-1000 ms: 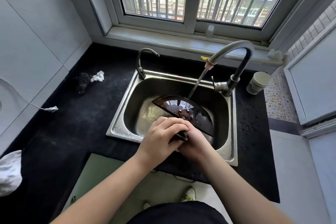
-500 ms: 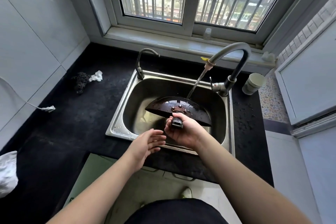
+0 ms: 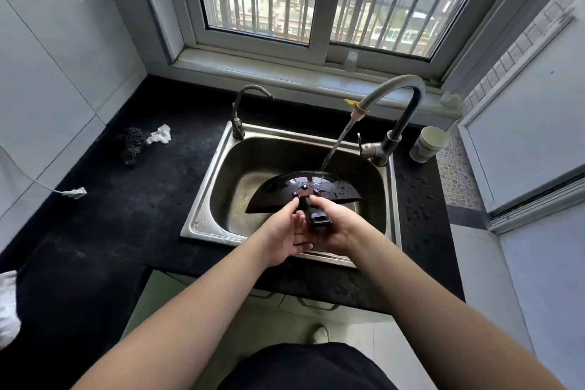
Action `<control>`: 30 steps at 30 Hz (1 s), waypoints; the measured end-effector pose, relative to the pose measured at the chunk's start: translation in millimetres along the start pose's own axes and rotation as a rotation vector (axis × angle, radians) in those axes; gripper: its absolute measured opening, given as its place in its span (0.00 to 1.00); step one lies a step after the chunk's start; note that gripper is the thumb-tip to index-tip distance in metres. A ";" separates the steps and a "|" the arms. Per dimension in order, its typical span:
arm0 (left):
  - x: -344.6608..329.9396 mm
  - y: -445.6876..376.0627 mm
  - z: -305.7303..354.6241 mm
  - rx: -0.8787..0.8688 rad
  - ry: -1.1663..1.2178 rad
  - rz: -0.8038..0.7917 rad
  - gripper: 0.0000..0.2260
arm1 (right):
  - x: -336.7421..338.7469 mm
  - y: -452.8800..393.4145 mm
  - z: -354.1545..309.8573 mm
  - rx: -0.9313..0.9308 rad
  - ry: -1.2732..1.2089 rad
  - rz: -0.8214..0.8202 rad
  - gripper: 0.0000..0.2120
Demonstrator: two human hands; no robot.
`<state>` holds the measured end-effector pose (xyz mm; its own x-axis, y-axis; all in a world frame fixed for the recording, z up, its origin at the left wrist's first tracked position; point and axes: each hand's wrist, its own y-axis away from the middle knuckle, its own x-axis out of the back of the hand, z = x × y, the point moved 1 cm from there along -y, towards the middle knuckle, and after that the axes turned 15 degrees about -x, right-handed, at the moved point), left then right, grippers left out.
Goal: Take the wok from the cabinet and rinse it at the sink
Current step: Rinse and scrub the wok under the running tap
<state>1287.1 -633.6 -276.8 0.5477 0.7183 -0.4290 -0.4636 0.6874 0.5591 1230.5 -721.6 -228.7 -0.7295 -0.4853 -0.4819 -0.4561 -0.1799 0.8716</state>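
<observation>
Wok (image 3: pixel 304 191) tilted over sink (image 3: pixel 202 218), tap (image 3: pixel 395 104) water hitting its back. Right hand (image 3: pixel 332 228) wraps the handle; left hand (image 3: pixel 285 234) grip w/ fingers curled at the handle, contact unclear. Risk: wet handle slips, wok drops into sink.

Dark wok (image 3: pixel 304 188) tilted on edge over steel sink (image 3: pixel 202 218), underside facing camera, wet. Water stream from tall faucet (image 3: pixel 399 95) at 1 o'clock hits wok's top rim. Right hand (image 3: pixel 332 228) wraps the black handle (image 3: pixel 316 215) from below; left hand (image 3: pixel 285 237) touches the handle's left side, fingers near the rivets. Smaller tap (image 3: pixel 243 104) at sink's 11 o'clock. Black counter (image 3: pixel 126 218): scrubber (image 3: pixel 133 142) with white scrap at 10 o'clock, paper cup (image 3: pixel 427 144) at 2 o'clock.
</observation>
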 end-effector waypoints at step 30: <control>1.5 -5.9 -30.2 0.071 -0.079 -0.091 0.15 | 40.1 -0.6 62.8 0.254 0.245 0.097 0.07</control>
<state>1269.6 -633.3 -302.2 0.6394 0.6410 -0.4247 -0.3610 0.7379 0.5702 1169.6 -687.3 -254.2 -0.6462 -0.6855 -0.3355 -0.5252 0.0804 0.8472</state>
